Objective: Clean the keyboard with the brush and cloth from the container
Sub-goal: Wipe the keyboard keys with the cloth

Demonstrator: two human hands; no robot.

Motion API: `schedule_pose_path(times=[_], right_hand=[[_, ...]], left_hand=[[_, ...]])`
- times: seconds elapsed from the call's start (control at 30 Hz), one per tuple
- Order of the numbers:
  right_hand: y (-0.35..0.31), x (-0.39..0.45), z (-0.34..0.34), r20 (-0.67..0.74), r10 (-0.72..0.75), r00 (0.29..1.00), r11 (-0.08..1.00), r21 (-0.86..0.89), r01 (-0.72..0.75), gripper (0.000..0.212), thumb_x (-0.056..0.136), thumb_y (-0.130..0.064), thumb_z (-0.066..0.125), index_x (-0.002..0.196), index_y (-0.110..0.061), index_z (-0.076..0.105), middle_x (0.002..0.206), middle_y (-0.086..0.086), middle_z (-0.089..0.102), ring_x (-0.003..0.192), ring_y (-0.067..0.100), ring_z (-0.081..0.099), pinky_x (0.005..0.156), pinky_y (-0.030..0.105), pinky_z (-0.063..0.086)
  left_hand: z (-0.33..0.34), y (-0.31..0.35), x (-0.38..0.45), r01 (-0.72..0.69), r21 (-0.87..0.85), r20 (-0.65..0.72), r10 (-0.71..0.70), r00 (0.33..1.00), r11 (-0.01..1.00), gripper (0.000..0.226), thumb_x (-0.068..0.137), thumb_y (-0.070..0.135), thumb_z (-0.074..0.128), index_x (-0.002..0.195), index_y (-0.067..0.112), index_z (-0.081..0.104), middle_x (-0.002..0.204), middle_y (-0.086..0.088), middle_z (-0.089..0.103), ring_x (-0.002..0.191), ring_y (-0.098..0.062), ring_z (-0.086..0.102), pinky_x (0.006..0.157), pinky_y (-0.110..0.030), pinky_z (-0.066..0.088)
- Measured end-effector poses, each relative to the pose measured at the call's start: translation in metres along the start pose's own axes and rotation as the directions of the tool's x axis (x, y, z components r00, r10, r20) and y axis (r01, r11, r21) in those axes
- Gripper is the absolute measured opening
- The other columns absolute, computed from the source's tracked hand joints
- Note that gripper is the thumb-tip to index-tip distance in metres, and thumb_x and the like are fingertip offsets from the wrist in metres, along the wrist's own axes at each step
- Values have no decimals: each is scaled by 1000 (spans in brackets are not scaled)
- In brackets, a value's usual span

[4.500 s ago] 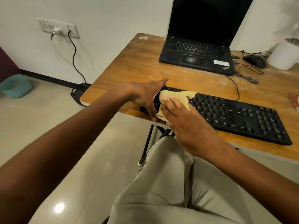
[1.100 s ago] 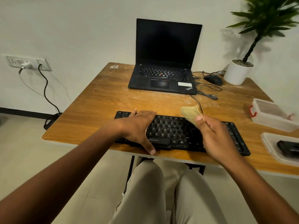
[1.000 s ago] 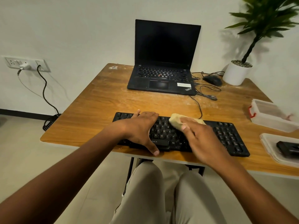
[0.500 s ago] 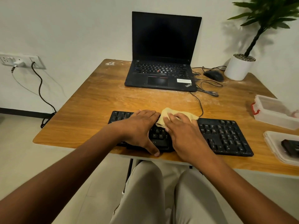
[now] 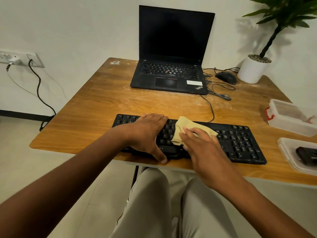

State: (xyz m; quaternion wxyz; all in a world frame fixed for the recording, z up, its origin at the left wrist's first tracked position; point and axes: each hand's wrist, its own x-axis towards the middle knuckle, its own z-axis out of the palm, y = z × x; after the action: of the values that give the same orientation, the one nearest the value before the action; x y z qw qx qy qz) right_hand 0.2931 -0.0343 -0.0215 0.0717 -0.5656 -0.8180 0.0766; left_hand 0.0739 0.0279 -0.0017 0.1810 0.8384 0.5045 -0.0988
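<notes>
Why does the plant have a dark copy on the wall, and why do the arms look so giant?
In the head view, light casts the plant's soft shadow on the wall behind it; the wide-angle lens stretches what is nearest, so the forearms swell toward the frame's bottom while the hands, left and right, on the keyboard look normal.

Plain off-white wall (image 5: 85, 28) behind, matte, evenly lit; soft leaf shadow on it at 1 o'clock. Wooden tabletop (image 5: 106, 107), warm orange-brown grain, rounded corners, pale dusty scuffs toward the far edge. One dark table leg (image 5: 135, 174) visible under the near edge. Floor (image 5: 20, 165) of pale beige tile, slightly glossy. Dark skirting strip (image 5: 20, 115) along the wall base at 9 o'clock. White socket plate (image 5: 22, 59) on the wall at 10 o'clock, a white plug seated in it; a black braided cable (image 5: 38, 90) drops from it toward the floor. Potted plant (image 5: 253, 67) in a white pot at 2 o'clock, on the tabletop's far corner.
</notes>
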Motion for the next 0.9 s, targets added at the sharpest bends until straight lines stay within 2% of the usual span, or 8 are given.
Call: schedule_pose_path(times=[0.13,0.27,0.37,0.47,0.6,0.67,0.77,0.9], right_hand=[[8,13,-6,-33,56,998,998,0,-56,44,111,-28,35,154,-24,42,165,-6,33,152,14,15,120,46,19],[-15,26,2,-32,-30,999,994,103,33,43,112,-25,34,154,-22,42,166,-5,31,153,9,9,124,45,9],[-17,3,4,-17,-80,997,993,86,81,45,111,-23,37,155,-24,40,166,-8,30,154,6,6,124,40,11],[1,-15,-3,-19,-5,1000,999,45,6,47,111,-23,37,158,-25,37,166,-10,29,154,7,9,123,37,12],[8,7,-5,-59,76,995,996,42,-73,45,112,-25,34,156,-19,41,165,-4,34,153,14,17,125,46,16],[-5,17,0,-59,34,998,995,91,-29,44,112,-26,34,154,-18,43,164,-2,35,153,16,18,125,48,16],[-21,6,11,-70,-76,995,989,120,84,44,111,-26,36,153,-18,43,162,-3,38,151,15,19,122,49,24],[-3,-23,14,-56,-42,998,998,36,44,49,110,-24,38,159,-23,34,165,-8,31,152,13,16,123,44,20]], left_hand=[[0,1,0,5,-15,-3,-5,1000,1000,140,70,72,80,164,23,-12,173,2,-8,159,-20,-10,122,-37,-13],[-2,3,-3,15,-22,7,-15,1000,1000,138,72,70,80,164,23,-11,174,2,-8,159,-20,-11,123,-37,-11],[-3,3,-4,12,-19,10,-12,1000,1000,139,71,71,80,164,22,-12,174,2,-8,159,-19,-11,124,-38,-10],[-2,2,-3,12,-20,13,-12,1000,1000,140,71,71,80,164,23,-13,173,3,-9,158,-20,-11,121,-36,-12],[-2,2,-2,15,-23,4,-15,1000,1000,141,69,72,80,164,23,-12,173,3,-8,158,-20,-10,120,-35,-13],[-2,3,-2,20,-23,8,-20,1000,1000,140,71,71,80,164,23,-13,173,2,-9,158,-20,-12,119,-34,-13],[-2,5,-4,20,-21,11,-20,1000,1000,138,73,69,80,164,22,-13,173,3,-9,158,-20,-12,122,-36,-11],[-2,4,-4,18,-20,19,-18,1000,1000,138,73,69,79,164,22,-13,173,2,-10,158,-20,-13,120,-34,-13]])
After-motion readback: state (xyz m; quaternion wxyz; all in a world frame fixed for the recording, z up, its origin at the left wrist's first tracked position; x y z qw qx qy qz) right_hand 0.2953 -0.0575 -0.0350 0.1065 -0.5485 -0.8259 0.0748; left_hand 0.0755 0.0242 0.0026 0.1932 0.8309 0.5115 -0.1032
